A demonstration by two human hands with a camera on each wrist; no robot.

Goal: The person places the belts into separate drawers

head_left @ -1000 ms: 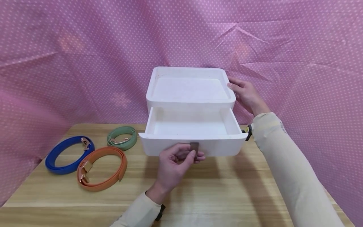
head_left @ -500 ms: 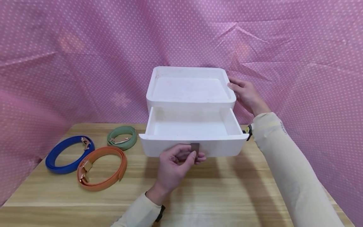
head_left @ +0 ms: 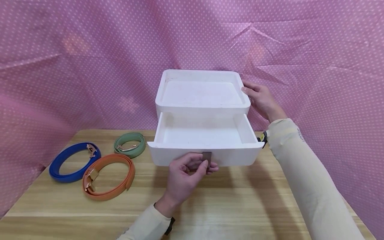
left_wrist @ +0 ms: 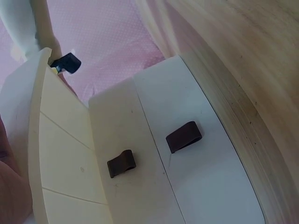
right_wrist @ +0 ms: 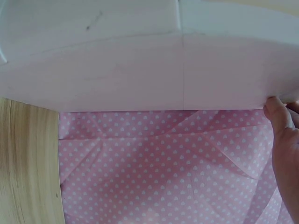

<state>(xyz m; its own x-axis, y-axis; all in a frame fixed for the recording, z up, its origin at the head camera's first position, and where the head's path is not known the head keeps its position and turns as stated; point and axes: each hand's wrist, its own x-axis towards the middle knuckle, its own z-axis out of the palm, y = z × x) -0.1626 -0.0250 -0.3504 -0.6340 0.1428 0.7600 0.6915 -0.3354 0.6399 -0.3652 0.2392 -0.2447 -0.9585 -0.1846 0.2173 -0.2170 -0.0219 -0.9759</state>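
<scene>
Fingers of the left hand (head_left: 183, 175) pinch the small brown tab (head_left: 206, 156) at the middle of the drawer (head_left: 207, 146) front, thumb on one side, forefingers curled on the other. Drawer is white, shallow, rectangular, with rounded front corners; its long axis runs left to right across the counter (head_left: 240, 200) and its front faces the person. It stands pulled well out of the white box (head_left: 202, 91), inside bare and visible from above. From the left wrist view a second brown tab (left_wrist: 121, 163) shows on a panel beside the first (left_wrist: 184, 136).

Box sits at the back middle of the wooden counter, close to the pink dotted cloth (head_left: 90, 50). Its top is a recessed tray with a raised rim, same long axis as the drawer.

Right hand (head_left: 261, 100) rests at the box's right rear corner, fingers fairly straight and laid against the side wall, thumb tip at the rim; nothing gripped.

Left of the drawer, apart from it, three coiled belts lie flat: orange belt (head_left: 109, 180) nearest, blue belt (head_left: 73, 161) just beside it, green belt (head_left: 129, 148) farthest back.
</scene>
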